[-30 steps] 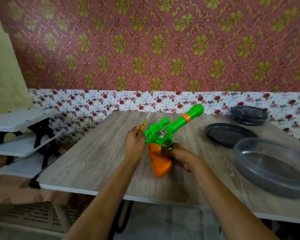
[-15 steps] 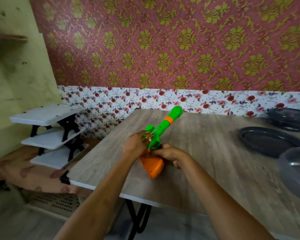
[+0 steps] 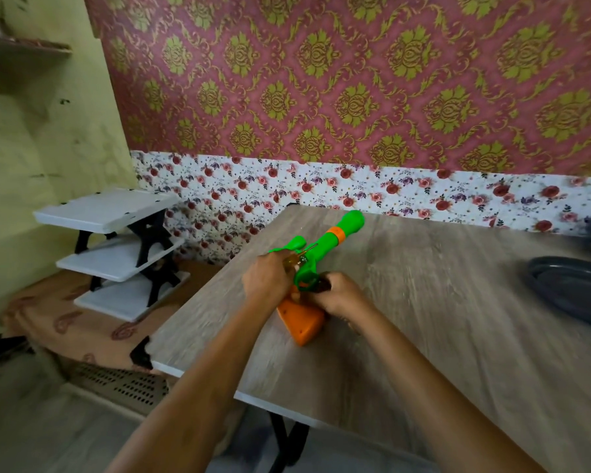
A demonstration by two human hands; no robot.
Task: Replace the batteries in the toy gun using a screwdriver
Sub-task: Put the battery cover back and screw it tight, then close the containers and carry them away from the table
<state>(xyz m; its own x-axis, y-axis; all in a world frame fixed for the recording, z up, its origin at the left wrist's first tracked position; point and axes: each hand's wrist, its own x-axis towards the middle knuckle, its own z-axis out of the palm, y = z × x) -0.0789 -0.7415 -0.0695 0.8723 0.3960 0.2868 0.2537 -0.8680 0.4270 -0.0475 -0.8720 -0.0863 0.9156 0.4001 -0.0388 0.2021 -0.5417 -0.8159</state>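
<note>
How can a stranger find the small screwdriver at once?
On the grey wood-grain table, find the green and orange plastic toy gun near the left edge. The left hand grips the screwdriver close to it: a translucent amber handle and a thin metal shaft, the only slim metal thing there.

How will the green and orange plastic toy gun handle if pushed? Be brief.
Probably stiff and light: the green and orange plastic toy gun looks hollow-moulded. Likely slides, not rolls: its broad orange grip rests on the wood-grain table.
</note>
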